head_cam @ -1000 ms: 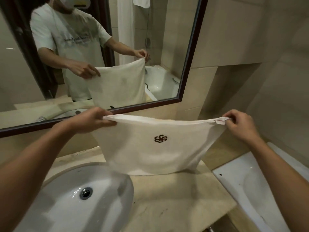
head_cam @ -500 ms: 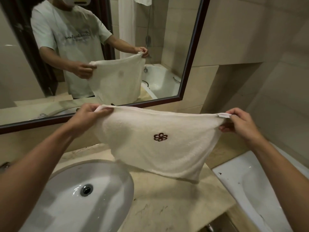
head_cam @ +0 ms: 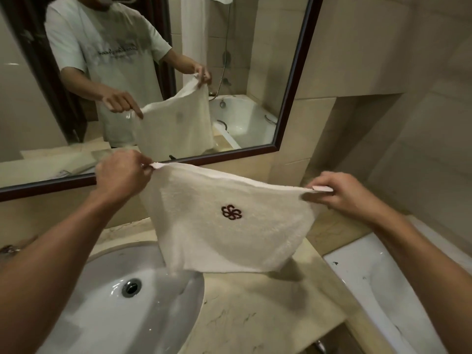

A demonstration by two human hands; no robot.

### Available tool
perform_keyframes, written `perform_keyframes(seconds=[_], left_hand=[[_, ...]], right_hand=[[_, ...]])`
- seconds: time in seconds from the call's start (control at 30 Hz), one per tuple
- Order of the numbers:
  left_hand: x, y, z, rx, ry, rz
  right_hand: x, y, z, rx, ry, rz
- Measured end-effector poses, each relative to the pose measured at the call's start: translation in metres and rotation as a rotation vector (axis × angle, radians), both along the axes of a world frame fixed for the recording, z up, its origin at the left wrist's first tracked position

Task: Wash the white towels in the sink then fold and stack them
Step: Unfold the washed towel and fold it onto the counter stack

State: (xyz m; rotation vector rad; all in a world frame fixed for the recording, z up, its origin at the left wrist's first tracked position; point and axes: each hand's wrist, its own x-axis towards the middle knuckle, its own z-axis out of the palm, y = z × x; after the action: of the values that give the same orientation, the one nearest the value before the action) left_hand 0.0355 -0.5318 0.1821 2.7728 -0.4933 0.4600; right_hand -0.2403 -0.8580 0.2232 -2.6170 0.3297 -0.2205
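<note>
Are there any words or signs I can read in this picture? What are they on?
No words can be read.
White towel: a dark flower-like emblem, no letters.
Small tag at the towel corner held by the right hand: too small to read.
Shirt in the mirror: script lettering, reversed and blurred, unreadable.

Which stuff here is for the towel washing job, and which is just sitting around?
For the job: white terry towel with dark flower emblem, left hand, right hand, white oval sink.

Just there: dark-framed wall mirror, beige marble counter, white bathtub.
</note>
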Motion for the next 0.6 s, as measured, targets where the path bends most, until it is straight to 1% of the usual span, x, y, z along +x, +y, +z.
perform_keyframes(seconds=[0.03, 0.07, 0.13, 0.17, 0.2, 0.27, 0.3, 0.33, 0.4, 0.43, 0.47, 0.53, 0.6], left_hand=[[0.001, -0.002, -0.003, -0.062, 0.050, 0.028], [0.003, -0.003, -0.005, -0.184, 0.154, 0.025], [0.009, -0.005, -0.010, -0.621, 0.473, -0.007], [0.010, -0.008, -0.014, -0.816, 0.576, 0.018], [0.009, -0.011, -0.015, -0.942, 0.621, 0.048], [0.004, -0.022, -0.012, -1.084, 0.628, 0.076], [0.000, -0.028, -0.011, -1.119, 0.618, 0.070], [-0.003, -0.033, -0.009, -1.100, 0.593, 0.083], [-0.009, -0.041, -0.008, -0.951, 0.476, 0.149], [-0.010, -0.045, -0.011, -0.899, 0.431, 0.166], [-0.012, -0.048, -0.011, -0.890, 0.407, 0.173], [-0.017, -0.050, -0.009, -0.911, 0.395, 0.179], [-0.019, -0.047, -0.008, -0.936, 0.401, 0.158]], right_hand=[[0.000, 0.005, 0.001, 0.013, -0.040, 0.008], [0.000, 0.010, 0.000, 0.036, -0.078, 0.024], [-0.003, 0.020, 0.001, 0.062, -0.144, 0.069], [-0.004, 0.026, 0.002, 0.070, -0.157, 0.096], [-0.005, 0.033, 0.004, 0.080, -0.168, 0.128], [-0.007, 0.045, 0.008, 0.091, -0.163, 0.194], [-0.006, 0.052, 0.011, 0.068, -0.155, 0.227], [-0.005, 0.060, 0.014, 0.018, -0.143, 0.267], [-0.004, 0.080, 0.019, -0.109, -0.110, 0.380], [-0.003, 0.090, 0.021, -0.154, -0.084, 0.440], [-0.004, 0.100, 0.024, -0.178, -0.052, 0.490], [-0.006, 0.112, 0.031, -0.161, -0.001, 0.549], [-0.009, 0.114, 0.037, -0.078, 0.028, 0.558]])
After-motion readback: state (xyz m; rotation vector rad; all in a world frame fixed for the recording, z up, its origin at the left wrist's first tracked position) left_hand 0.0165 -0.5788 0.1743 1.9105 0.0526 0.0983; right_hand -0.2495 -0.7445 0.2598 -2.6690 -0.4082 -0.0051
